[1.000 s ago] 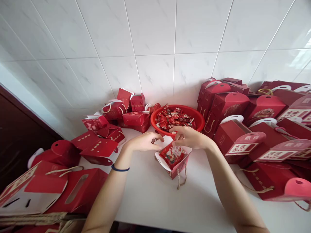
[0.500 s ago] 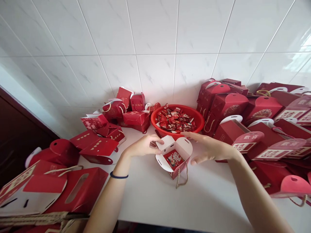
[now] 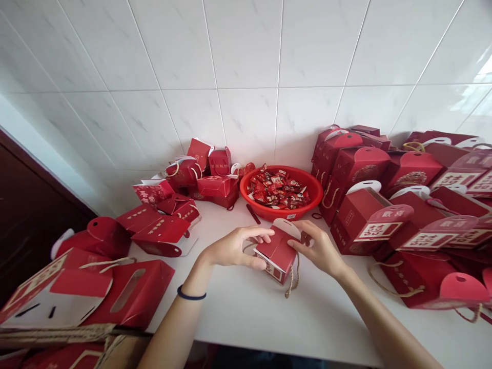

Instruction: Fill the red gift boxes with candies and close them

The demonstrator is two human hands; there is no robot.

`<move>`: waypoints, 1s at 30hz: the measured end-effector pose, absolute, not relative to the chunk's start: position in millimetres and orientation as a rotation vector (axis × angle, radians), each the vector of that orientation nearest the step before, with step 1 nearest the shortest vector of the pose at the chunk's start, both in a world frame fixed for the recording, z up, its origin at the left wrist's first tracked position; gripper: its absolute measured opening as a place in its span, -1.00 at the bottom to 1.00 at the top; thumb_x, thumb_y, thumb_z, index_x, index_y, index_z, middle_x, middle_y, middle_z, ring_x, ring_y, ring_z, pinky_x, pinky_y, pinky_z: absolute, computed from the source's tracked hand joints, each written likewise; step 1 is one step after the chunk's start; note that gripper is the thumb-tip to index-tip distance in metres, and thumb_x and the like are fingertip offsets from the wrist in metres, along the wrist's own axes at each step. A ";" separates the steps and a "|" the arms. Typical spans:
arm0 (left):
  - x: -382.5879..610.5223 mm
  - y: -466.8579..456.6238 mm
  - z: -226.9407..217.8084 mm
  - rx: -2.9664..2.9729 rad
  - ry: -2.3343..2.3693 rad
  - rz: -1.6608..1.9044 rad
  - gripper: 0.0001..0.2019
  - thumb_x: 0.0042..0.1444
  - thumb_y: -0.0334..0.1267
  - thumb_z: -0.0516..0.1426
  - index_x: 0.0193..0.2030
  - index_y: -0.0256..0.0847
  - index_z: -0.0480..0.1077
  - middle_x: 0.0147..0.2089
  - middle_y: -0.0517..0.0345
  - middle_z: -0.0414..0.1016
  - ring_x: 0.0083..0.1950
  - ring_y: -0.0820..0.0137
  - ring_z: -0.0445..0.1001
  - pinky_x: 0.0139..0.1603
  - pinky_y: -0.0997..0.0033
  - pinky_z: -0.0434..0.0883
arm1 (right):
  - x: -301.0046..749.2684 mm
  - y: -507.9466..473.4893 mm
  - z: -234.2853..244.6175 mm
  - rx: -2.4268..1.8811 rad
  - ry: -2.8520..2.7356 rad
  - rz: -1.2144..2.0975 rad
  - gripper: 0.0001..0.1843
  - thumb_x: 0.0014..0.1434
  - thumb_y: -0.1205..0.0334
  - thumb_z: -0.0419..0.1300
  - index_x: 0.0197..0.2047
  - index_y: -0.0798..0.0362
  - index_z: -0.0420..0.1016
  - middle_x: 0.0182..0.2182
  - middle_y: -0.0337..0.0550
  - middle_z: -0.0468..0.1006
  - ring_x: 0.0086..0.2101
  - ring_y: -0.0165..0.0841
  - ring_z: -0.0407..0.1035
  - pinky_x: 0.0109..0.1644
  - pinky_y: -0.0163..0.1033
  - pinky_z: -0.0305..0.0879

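Note:
A small red candy box (image 3: 277,247) of card stands on the white table in front of me, its two side flaps folded down over the top. My left hand (image 3: 240,248) curves round its left side, fingertips on the top and thumb at the front corner. At the right, my right hand (image 3: 317,248) grips the box by its upper right edge. One white-lined end flap (image 3: 286,227) stands up at the back. A twisted rope handle (image 3: 292,284) hangs from the right side. The closed top hides what is inside.
Behind the box sits a red plastic basin (image 3: 280,209) with many wrapped candies (image 3: 279,189). More red boxes (image 3: 384,220) crowd the right of the table (image 3: 300,323). Others (image 3: 154,230) lie on the left. A tiled wall (image 3: 246,123) rises behind.
The box was open with red packets showing inside; its side flaps now cover the top. My right hand has moved in from the right onto the box.

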State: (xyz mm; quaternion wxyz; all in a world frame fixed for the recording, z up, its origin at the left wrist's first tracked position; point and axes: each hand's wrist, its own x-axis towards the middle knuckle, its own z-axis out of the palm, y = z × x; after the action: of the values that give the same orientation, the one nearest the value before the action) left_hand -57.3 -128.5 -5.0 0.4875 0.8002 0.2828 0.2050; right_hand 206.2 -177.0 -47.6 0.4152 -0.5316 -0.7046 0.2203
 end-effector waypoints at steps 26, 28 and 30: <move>-13.0 -129.2 -32.5 1.959 1.147 0.743 -0.65 0.07 -0.01 0.26 -0.09 -0.15 0.41 -0.02 0.09 0.53 -0.07 0.27 0.50 -0.06 0.30 0.44 | 201.3 -186.4 -58.0 -1.242 -1.543 0.977 -0.45 0.28 -0.18 0.10 0.16 0.02 0.29 0.07 0.01 0.46 -0.30 -0.36 0.49 -0.21 -0.19 0.47; -12.1 -130.7 -31.9 1.957 1.174 0.732 -0.65 0.08 0.00 0.25 -0.09 -0.15 0.40 -0.04 0.09 0.53 -0.10 0.28 0.50 -0.10 0.31 0.44 | 200.6 -187.5 -57.1 -1.219 -1.475 0.985 -0.40 0.21 -0.21 0.16 0.13 0.05 0.32 0.07 0.03 0.45 -0.38 -0.41 0.45 -0.29 -0.21 0.45; -10.1 -133.3 -31.0 1.983 1.223 0.738 -0.65 0.08 0.01 0.25 -0.11 -0.15 0.39 -0.07 0.09 0.53 -0.14 0.30 0.49 -0.11 0.31 0.43 | 198.4 -192.0 -54.2 -1.255 -1.494 0.968 -0.38 0.17 -0.22 0.21 0.11 0.06 0.34 -0.04 -0.02 0.50 -0.45 -0.44 0.38 -0.36 -0.24 0.40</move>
State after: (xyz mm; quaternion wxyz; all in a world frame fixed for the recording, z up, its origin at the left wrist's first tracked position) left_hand -10.1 -133.3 -31.0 0.3419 0.7625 0.4703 0.2838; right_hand 198.4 -192.0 -54.2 0.4634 -0.5107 -0.6078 0.3937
